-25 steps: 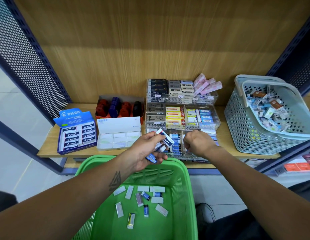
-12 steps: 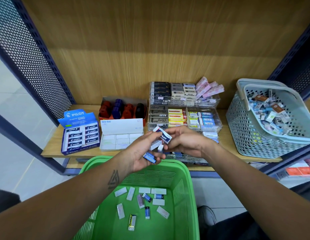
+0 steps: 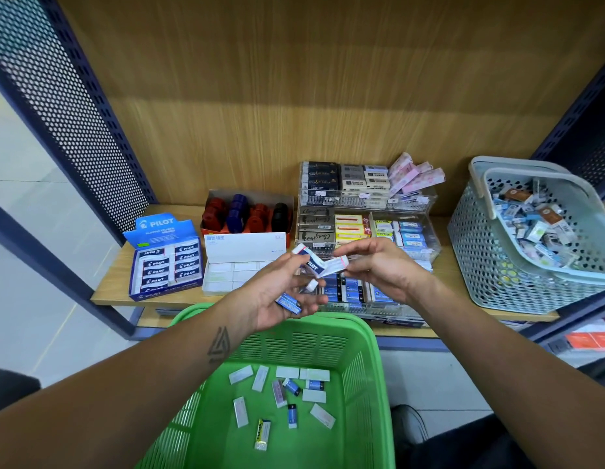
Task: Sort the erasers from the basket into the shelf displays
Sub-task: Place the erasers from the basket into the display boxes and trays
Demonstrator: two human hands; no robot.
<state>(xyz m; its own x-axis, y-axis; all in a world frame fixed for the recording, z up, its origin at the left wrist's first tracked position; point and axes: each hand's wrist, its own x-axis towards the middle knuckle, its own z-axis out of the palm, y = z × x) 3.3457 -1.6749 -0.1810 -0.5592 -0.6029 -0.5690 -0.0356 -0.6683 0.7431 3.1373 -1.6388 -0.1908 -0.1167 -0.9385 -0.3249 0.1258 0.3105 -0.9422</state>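
My left hand holds several erasers above the green basket: a blue-and-white Pilot eraser on top and a small blue one in the palm. Just to its right, my right hand pinches a white eraser with a red stripe, touching the bunch. Several loose erasers lie on the green basket's floor. Behind my hands stands the clear tiered display with rows of boxed erasers.
On the wooden shelf sit a blue Pilot eraser box, a white eraser box and a red tray of dark and red items. A pale blue basket full of mixed erasers stands at the right. Perforated panels flank the shelf.
My right hand came back from the front row of the display to my left hand and took hold of a white red-striped eraser from the bunch.
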